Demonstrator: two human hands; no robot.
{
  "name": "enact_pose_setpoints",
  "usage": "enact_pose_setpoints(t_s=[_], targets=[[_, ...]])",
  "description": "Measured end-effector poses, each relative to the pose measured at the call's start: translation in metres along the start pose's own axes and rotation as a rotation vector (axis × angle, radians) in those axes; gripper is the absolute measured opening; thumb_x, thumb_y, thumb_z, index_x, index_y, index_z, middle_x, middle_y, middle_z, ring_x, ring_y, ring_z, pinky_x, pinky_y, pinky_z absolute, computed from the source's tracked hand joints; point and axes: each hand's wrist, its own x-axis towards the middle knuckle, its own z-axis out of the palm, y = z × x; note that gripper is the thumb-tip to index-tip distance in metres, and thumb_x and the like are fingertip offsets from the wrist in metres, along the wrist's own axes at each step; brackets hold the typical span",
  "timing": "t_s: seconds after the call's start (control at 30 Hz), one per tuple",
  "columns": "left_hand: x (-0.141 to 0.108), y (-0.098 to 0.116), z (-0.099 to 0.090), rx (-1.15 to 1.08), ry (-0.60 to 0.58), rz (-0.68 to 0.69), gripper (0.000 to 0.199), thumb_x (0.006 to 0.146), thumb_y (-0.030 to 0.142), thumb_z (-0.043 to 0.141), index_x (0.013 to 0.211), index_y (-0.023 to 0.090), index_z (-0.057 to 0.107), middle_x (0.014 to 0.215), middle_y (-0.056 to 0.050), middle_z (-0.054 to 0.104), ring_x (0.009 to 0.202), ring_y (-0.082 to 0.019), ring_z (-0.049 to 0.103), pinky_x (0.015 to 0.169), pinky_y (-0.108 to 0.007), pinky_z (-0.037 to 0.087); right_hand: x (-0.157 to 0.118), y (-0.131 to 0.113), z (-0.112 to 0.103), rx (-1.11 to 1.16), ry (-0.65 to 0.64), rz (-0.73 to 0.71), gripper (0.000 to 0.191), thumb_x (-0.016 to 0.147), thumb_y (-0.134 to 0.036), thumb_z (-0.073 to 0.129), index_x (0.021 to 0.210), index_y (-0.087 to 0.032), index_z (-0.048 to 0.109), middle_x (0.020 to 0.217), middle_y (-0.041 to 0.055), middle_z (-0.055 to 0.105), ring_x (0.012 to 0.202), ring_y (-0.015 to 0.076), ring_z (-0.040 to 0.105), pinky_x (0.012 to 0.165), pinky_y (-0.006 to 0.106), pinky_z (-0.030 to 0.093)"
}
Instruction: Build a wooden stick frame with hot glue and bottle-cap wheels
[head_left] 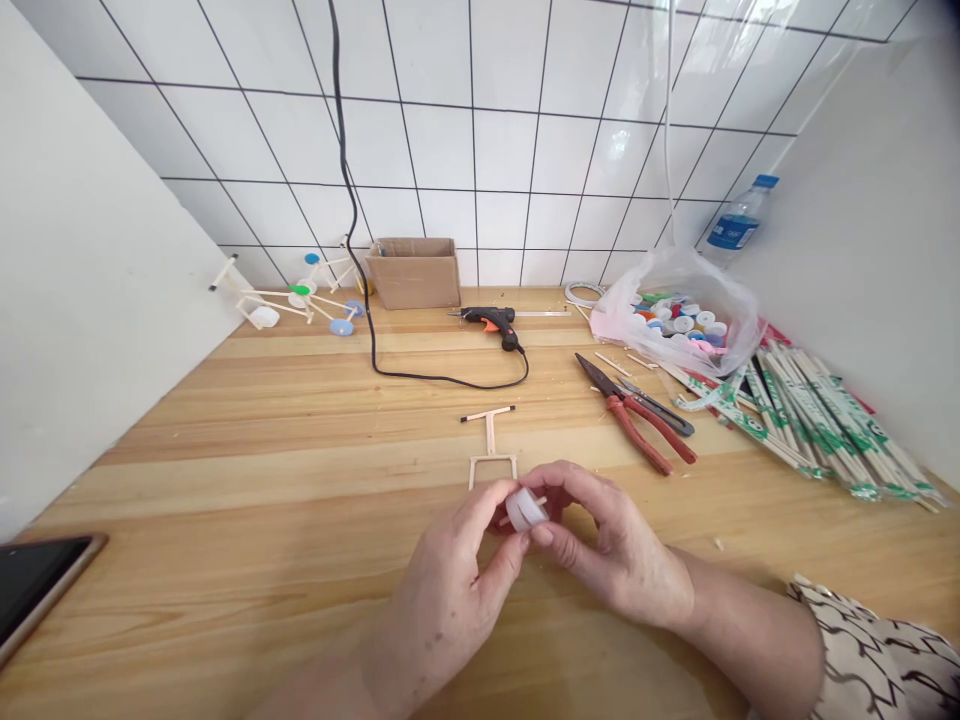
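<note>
A white bottle cap (pixel 526 511) with a short piece of wooden stick poking out on its right sits between my two hands above the front of the table. My left hand (pixel 457 580) pinches it from the left with thumb and fingers. From the right, my right hand (pixel 619 560) closes thumb and fingertips at the cap's edge and around the stick end. Just behind the hands lies a small stick frame (pixel 491 440) with a crossbar whose ends are black; its near part is hidden by my fingers.
Behind lie a black glue gun (pixel 491 318) with its cord, and a cardboard box (pixel 415 275). Stick models (pixel 304 295) stand back left. Rightward are red-handled pliers (pixel 637 415), snips (pixel 660 408), a bag of caps (pixel 675 310), wrapped chopsticks (pixel 832 410) and a bottle (pixel 739 225). A phone (pixel 45 585) lies left.
</note>
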Motion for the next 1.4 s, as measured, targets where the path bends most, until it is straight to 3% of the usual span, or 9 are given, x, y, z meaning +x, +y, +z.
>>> enact_pose_setpoints(t_s=[0.2,0.37,0.63,0.87,1.4], targets=[[0.001,0.003,0.000,-0.088,0.010,-0.067,0.027,0.087,0.019,0.054,0.113,0.021,0.056,0.108,-0.006,0.070,0.096,-0.018,0.067,0.087,-0.029,0.053,0.001,-0.003,-0.001,0.005,-0.006,0.072,0.014,0.087,-0.020,0.055,0.101,-0.017,0.054,0.087,0.0060,0.062,0.076,0.0161,0.057,0.070,0.030,0.050],[0.004,0.006,-0.003,-0.127,-0.001,-0.083,0.023,0.086,0.017,0.055,0.108,0.021,0.058,0.107,-0.005,0.070,0.094,-0.017,0.067,0.085,-0.027,0.053,0.001,-0.004,0.000,0.063,-0.006,0.045,0.016,0.087,-0.020,0.056,0.102,-0.018,0.053,0.087,0.0046,0.060,0.076,0.0150,0.056,0.069,0.029,0.050],[0.008,0.012,-0.010,-0.308,-0.058,-0.142,0.014,0.084,0.019,0.058,0.098,0.022,0.061,0.098,-0.001,0.072,0.089,-0.016,0.066,0.079,-0.024,0.052,0.000,0.002,0.003,0.208,-0.021,0.065,0.024,0.087,-0.037,0.060,0.100,-0.018,0.055,0.089,0.0073,0.064,0.078,0.0165,0.059,0.069,0.031,0.049],[0.010,0.017,-0.013,-0.432,-0.118,-0.231,0.014,0.085,0.025,0.060,0.098,0.020,0.061,0.098,-0.003,0.071,0.087,-0.016,0.065,0.076,-0.024,0.051,0.001,0.002,0.002,0.157,-0.032,0.003,0.022,0.091,-0.041,0.053,0.099,-0.020,0.052,0.085,0.0037,0.059,0.075,0.0142,0.054,0.068,0.028,0.047],[0.005,0.013,-0.013,-0.299,-0.081,-0.108,0.013,0.086,0.025,0.059,0.099,0.023,0.058,0.098,-0.001,0.069,0.089,-0.015,0.064,0.077,-0.022,0.050,-0.004,0.001,0.006,0.139,0.000,0.022,0.018,0.092,-0.036,0.051,0.099,-0.019,0.052,0.088,0.0050,0.059,0.079,0.0160,0.054,0.073,0.031,0.045]])
